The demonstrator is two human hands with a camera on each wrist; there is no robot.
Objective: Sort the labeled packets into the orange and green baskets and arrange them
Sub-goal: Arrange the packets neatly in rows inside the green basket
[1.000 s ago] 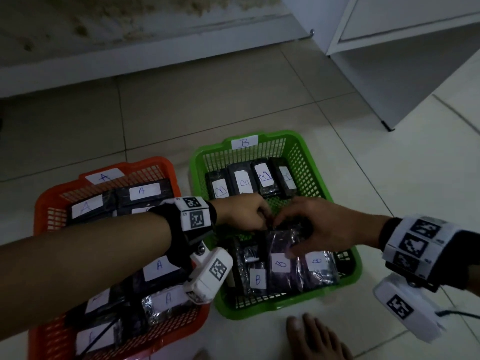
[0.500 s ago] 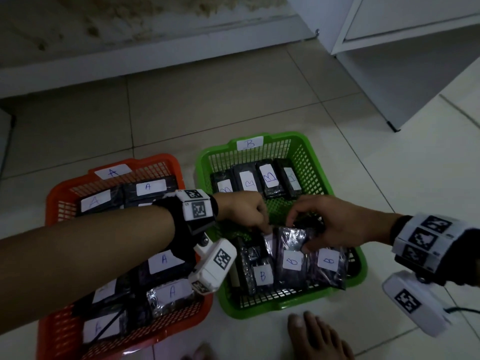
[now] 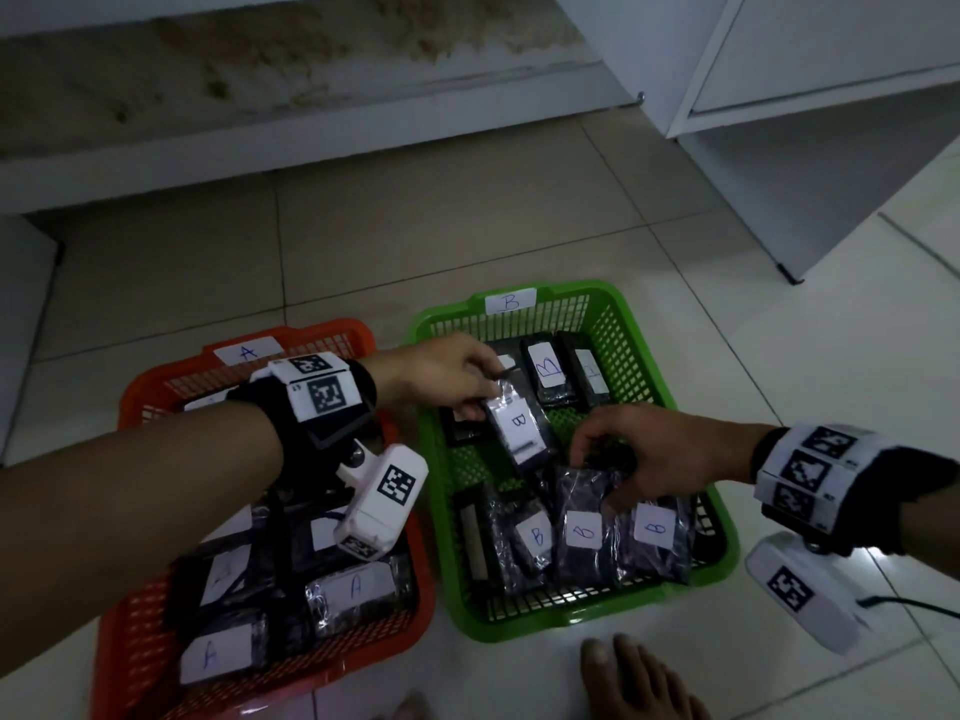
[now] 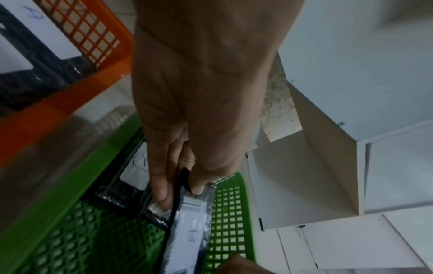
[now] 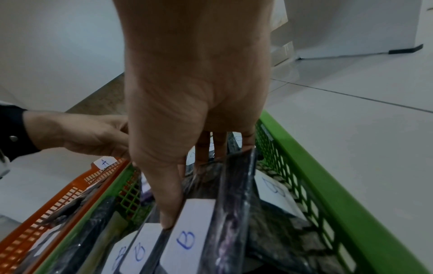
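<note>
The green basket (image 3: 693, 576), tagged B, holds a far row of black B packets (image 3: 546, 367) and a near row (image 3: 537, 537). My left hand (image 3: 485, 402) pinches the top edge of one B packet (image 3: 519, 431) and holds it tilted over the basket's middle; the left wrist view shows thumb and fingers of the left hand (image 4: 180, 194) clamped on that packet (image 4: 191, 235). My right hand (image 3: 587, 459) grips the top of a near-row B packet (image 3: 584, 517), with its thumb on the label side in the right wrist view (image 5: 189, 235). The orange basket (image 3: 132, 407), tagged A, holds several A packets (image 3: 356, 589).
Both baskets stand side by side on a pale tiled floor. A white cabinet (image 3: 810, 163) rises at the back right and a wall base (image 3: 260, 163) runs along the back. A bare foot (image 3: 634, 678) rests just in front of the green basket.
My left hand has lifted one B packet out of the near row and carried it up toward the far row. The right hand stays on the near-row packets.
</note>
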